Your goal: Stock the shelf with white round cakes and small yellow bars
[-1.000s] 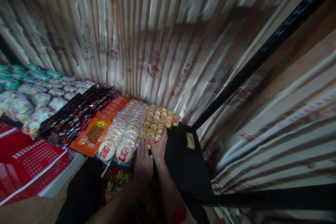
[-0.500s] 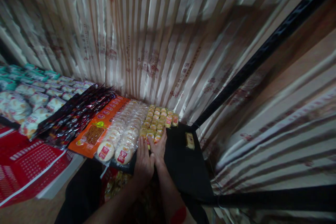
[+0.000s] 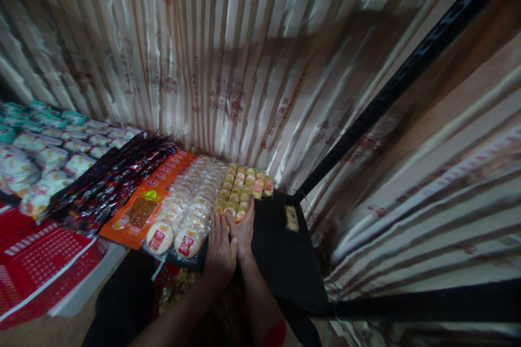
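Observation:
Small gold-wrapped snack packets (image 3: 235,187) stand in close rows on a black shelf (image 3: 280,260). My left hand (image 3: 220,252) lies against the front left of these rows, its fingers straight and side by side. Just to its right, my right hand (image 3: 243,232) touches the front packets, thumb apart from the fingers, which reach along the right side of the rows. The two hands meet near the left thumb. Left of them are two rows of round rice crackers (image 3: 187,241) in clear wrappers. A single gold packet (image 3: 291,218) lies apart on the right.
Further left are an orange bag of stick snacks (image 3: 140,214), dark shiny packets (image 3: 101,179), and white and green bags (image 3: 49,157). A red basket (image 3: 36,265) sits at lower left. A black post (image 3: 378,97) slants before the striped curtain (image 3: 228,65). Below the shelf are more gold packets (image 3: 177,287).
The view has shifted slightly, so the goods and hands appear a little further left. Both hands keep nearly the same place against the gold packets.

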